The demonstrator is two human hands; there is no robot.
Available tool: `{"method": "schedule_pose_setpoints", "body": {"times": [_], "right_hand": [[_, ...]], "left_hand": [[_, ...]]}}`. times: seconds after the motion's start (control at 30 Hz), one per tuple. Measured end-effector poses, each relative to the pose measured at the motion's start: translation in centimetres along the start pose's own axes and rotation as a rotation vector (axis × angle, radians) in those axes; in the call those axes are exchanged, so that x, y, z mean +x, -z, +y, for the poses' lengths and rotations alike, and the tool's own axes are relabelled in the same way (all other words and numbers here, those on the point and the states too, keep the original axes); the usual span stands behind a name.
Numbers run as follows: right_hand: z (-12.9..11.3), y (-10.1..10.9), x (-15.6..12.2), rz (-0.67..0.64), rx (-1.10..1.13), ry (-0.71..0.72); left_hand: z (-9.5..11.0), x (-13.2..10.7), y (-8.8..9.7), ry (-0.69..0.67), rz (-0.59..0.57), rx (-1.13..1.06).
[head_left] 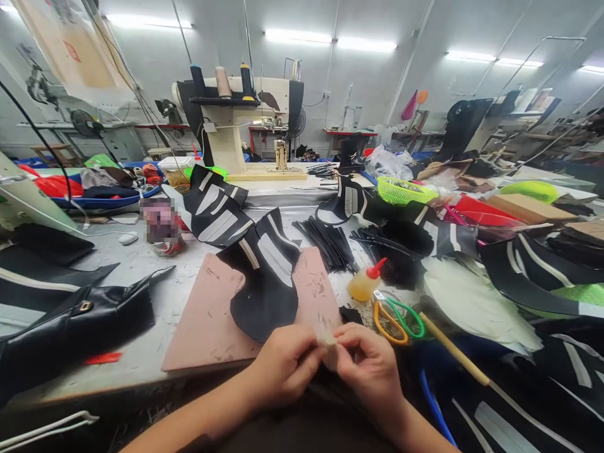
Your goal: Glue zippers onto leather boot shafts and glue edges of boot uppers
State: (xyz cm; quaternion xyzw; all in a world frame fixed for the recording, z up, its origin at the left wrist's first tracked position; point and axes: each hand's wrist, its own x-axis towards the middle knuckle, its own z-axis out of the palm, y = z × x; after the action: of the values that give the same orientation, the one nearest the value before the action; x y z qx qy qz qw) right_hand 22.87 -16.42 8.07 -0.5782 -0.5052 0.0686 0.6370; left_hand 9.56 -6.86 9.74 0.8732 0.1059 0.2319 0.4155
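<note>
My left hand [289,360] and my right hand [372,362] meet in front of me, fingers closed in a pinch. Between them is a small whitish, semi-clear piece [325,338], blurred, its kind unclear. Just beyond lies a black boot upper piece [264,302] with white strips on it, flat on a pink board [202,327]. Right of the board stands a glue bottle [361,284] with yellow liquid and a red tip. Scissors [394,321] with orange and green handles lie close to my right hand.
A sewing machine [236,138] with thread cones stands at the back. Black strips [325,242] and more boot uppers [212,211] cover the table. A shiny black boot upper [94,314] lies left. White sheets [472,296] and a wooden-handled tool [455,349] are at right.
</note>
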Motion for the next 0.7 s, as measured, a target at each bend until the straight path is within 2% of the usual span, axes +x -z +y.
{"method": "schedule_pose_setpoints", "body": {"times": [0.13,0.23,0.33,0.43,0.5,0.53,0.57,0.63,0.7], "right_hand": [[1.5,0.8,0.6,0.253,0.355,-0.407],[3.3,2.6,1.0,0.395,0.484,-0.559],[5.3,6.3,1.3,0.572,0.374,-0.523],[6.9,11.9,1.7,0.897,0.155,-0.402],[7.9,15.6,2.1,1.096,-0.084,-0.341],[8.4,17.2,2.3,1.123,-0.24,-0.322],[9.0,18.5,2.4,1.094,-0.411,-0.313],[10.5,20.3,2.6,0.889,-0.731,-0.338],[12.1,20.8,2.6,0.691,-0.913,-0.388]], "left_hand": [[-0.5,0.6,-0.3,0.36,0.179,-0.367],[-1.6,0.7,-0.7,0.556,0.283,-0.591],[-2.2,0.6,0.0,0.606,0.418,-0.662],[-2.8,0.5,2.0,0.618,0.619,-0.659],[-3.4,0.7,3.4,0.638,0.713,-0.692],[-3.7,0.9,3.8,0.653,0.738,-0.719],[-4.0,1.0,4.0,0.677,0.751,-0.754],[-4.4,1.1,3.9,0.714,0.735,-0.82],[-4.4,0.9,3.4,0.72,0.697,-0.874]]}}
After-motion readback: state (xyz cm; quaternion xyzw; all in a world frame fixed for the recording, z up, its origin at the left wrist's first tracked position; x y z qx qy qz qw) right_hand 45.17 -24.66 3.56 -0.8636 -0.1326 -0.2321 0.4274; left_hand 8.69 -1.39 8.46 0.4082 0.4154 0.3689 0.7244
